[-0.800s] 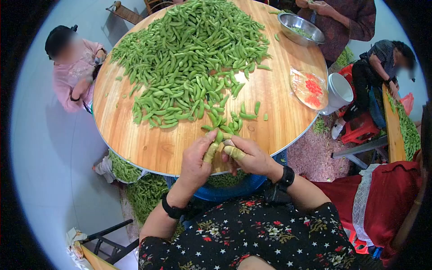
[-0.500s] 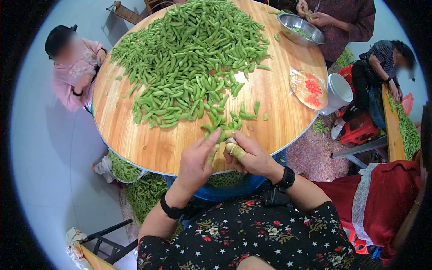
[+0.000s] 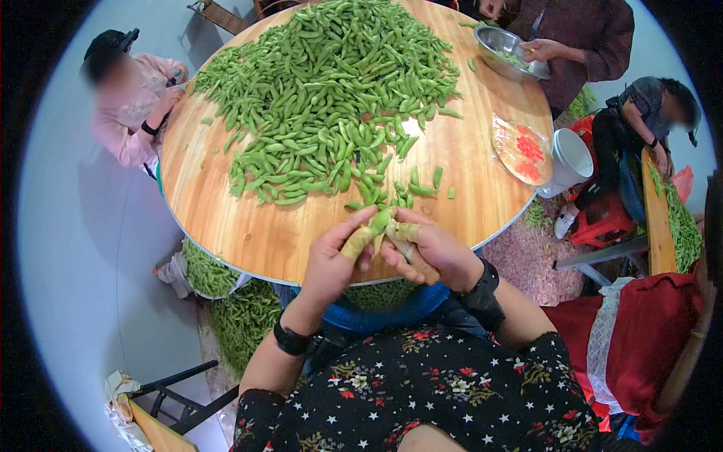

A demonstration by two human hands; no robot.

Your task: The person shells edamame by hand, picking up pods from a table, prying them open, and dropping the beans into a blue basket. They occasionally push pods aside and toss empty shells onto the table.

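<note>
My left hand (image 3: 343, 242) and my right hand (image 3: 425, 252) meet over the near edge of the round wooden table (image 3: 256, 237). Between their fingertips is a green pod (image 3: 380, 221), pinched from both sides. Yellowish wraps cover the thumbs and some fingers. Just beyond my fingers lie a few loose pods (image 3: 422, 190). Farther back rises a large heap of green pods (image 3: 324, 90). Under my hands, below the table edge, a blue tub (image 3: 369, 320) is partly hidden.
A person (image 3: 128, 98) sits at left; another (image 3: 576, 45) stands by a metal bowl (image 3: 504, 53) at upper right. A bagged disc with red pieces (image 3: 523, 154) lies near white buckets (image 3: 572, 154). Another person (image 3: 651, 113) bends over a bench (image 3: 661, 226) at far right.
The pod between my fingers now shows more plainly, and my right hand has turned, its lower fingers spread. The person at upper right has lowered one hand into the bowl.
</note>
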